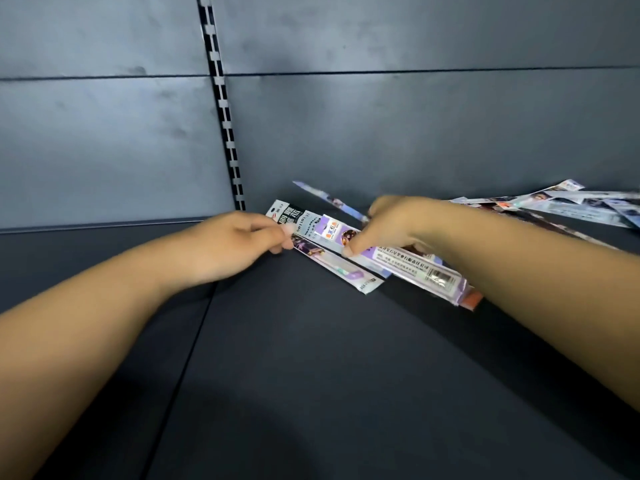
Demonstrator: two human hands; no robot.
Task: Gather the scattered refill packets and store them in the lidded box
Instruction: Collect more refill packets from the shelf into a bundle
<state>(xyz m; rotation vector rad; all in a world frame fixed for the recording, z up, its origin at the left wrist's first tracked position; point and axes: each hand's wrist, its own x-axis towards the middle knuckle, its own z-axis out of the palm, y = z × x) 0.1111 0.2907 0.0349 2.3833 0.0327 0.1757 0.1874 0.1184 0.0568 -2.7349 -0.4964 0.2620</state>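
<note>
Long flat refill packets lie on a dark shelf. My left hand [239, 242] pinches the upper end of a purple and white packet [337, 268] that runs down to the right. My right hand [391, 226] grips a small bunch of packets [415, 268], thumb pressed on the top one, a pale purple packet with a barcode. Beneath that bunch an orange end [472, 301] sticks out. One more thin packet [329, 197] lies just behind my right hand. Several further packets [568, 204] are scattered at the back right. No lidded box is in view.
The shelf floor [311, 375] is dark grey with a seam running down at the left. A grey back panel [381, 133] rises behind, with a slotted black upright [225, 109] left of centre.
</note>
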